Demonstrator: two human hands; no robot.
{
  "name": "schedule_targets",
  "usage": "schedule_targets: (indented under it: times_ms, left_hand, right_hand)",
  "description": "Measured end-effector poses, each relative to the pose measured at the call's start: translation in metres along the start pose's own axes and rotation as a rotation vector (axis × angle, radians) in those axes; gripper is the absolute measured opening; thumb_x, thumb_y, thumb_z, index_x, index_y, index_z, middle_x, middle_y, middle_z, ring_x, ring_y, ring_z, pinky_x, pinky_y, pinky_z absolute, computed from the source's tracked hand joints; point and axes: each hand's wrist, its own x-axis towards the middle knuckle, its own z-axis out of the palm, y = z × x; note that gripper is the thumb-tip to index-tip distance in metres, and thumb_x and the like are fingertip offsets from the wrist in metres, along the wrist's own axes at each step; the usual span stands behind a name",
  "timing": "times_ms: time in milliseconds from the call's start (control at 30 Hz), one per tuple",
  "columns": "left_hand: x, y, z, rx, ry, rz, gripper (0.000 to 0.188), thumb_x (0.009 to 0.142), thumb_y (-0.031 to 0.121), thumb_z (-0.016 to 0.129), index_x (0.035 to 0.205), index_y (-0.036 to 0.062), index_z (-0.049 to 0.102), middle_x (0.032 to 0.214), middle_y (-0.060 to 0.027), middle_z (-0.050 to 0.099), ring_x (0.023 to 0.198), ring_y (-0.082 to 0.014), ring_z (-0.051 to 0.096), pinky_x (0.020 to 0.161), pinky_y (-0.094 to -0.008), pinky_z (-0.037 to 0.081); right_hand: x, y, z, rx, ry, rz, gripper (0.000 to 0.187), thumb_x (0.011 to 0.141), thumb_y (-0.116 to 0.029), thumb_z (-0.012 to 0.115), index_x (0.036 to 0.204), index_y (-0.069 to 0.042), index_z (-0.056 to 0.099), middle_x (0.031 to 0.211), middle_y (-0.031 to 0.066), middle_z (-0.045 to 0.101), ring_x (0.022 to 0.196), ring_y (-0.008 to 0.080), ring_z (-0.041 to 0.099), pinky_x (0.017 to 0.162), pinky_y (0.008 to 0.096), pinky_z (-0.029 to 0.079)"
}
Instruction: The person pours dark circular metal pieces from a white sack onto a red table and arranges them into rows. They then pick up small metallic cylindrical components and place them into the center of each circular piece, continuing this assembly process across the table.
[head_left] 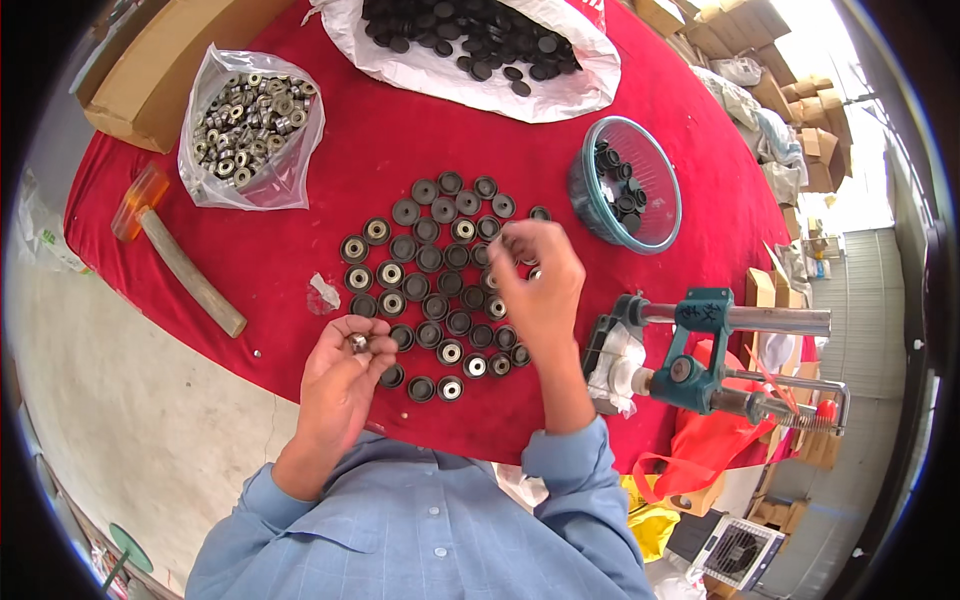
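Observation:
My left hand (338, 375) is near the table's front edge, palm up, its fingers closed on a small shiny metal bearing (358, 343). Over the right side of a group of black round caps (429, 258) is my right hand (545, 280), thumb and fingers pinched together. Whatever those fingers hold, if anything, is hidden. The caps lie in loose rows on a red cloth. Some hold a silver bearing (450, 352) in the middle; others have only a dark hollow. My right hand and wrist cover a few caps.
A clear plastic bag (302, 180) of bearings and an orange-headed mallet (190, 270) are at left. Behind lies a white sack (565, 108) of black discs. A clear bowl (660, 170) with black caps stands at right, beyond a green hand press (704, 350). A cardboard box (165, 85) occupies the far-left corner.

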Motion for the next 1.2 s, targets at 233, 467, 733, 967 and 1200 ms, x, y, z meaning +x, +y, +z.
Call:
schedule_targets:
  times_ms: [233, 467, 733, 967, 1200]
  left_hand:
    - [-0.001, 0.011, -0.011, 0.234, -0.005, -0.073, 0.021, 0.111, 0.012, 0.055, 0.130, 0.0030, 0.053, 0.109, -0.0187, 0.074, 0.078, -0.0184, 0.072, 0.067, -0.0285, 0.060]
    - [0.001, 0.014, -0.020, 0.358, 0.041, -0.031, 0.018, 0.107, 0.012, 0.067, 0.120, 0.0002, 0.065, 0.107, -0.0159, 0.078, 0.082, -0.0167, 0.076, 0.068, -0.0271, 0.061]
    - [0.003, 0.016, -0.028, 0.370, 0.050, 0.002, 0.020, 0.103, 0.009, 0.073, 0.119, -0.0021, 0.073, 0.104, -0.0117, 0.078, 0.081, -0.0149, 0.074, 0.068, -0.0272, 0.061]
    - [0.003, 0.014, -0.028, 0.359, 0.040, -0.004, 0.018, 0.102, 0.007, 0.073, 0.118, -0.0025, 0.074, 0.104, -0.0122, 0.077, 0.079, -0.0144, 0.073, 0.066, -0.0274, 0.060]
    - [0.000, 0.016, -0.032, 0.377, 0.053, 0.000, 0.022, 0.102, 0.008, 0.073, 0.121, -0.0024, 0.072, 0.104, -0.0129, 0.077, 0.081, -0.0155, 0.074, 0.068, -0.0266, 0.061]
  right_hand:
    - [0.032, 0.069, 0.020, -0.226, -0.049, 0.030, 0.018, 0.087, -0.002, 0.080, 0.102, -0.001, 0.070, 0.099, 0.0150, 0.072, 0.090, 0.0328, 0.071, 0.080, 0.0439, 0.058]
    - [0.028, 0.080, 0.030, -0.251, -0.040, -0.078, 0.016, 0.086, -0.003, 0.081, 0.099, -0.001, 0.073, 0.102, 0.0130, 0.073, 0.097, 0.0347, 0.071, 0.083, 0.0464, 0.058]
    - [0.032, 0.075, 0.030, -0.183, -0.038, 0.029, 0.011, 0.086, -0.002, 0.080, 0.096, 0.000, 0.075, 0.100, 0.0120, 0.073, 0.094, 0.0335, 0.072, 0.082, 0.0454, 0.059]
    - [0.028, 0.080, 0.031, -0.263, -0.058, -0.082, 0.015, 0.088, 0.001, 0.076, 0.103, 0.001, 0.077, 0.109, 0.0132, 0.072, 0.100, 0.0348, 0.070, 0.084, 0.0455, 0.059]
    - [0.008, 0.075, 0.028, -0.571, -0.090, -0.228, 0.039, 0.086, 0.001, 0.070, 0.124, 0.000, 0.075, 0.127, 0.0116, 0.071, 0.117, 0.0309, 0.066, 0.097, 0.0454, 0.052]
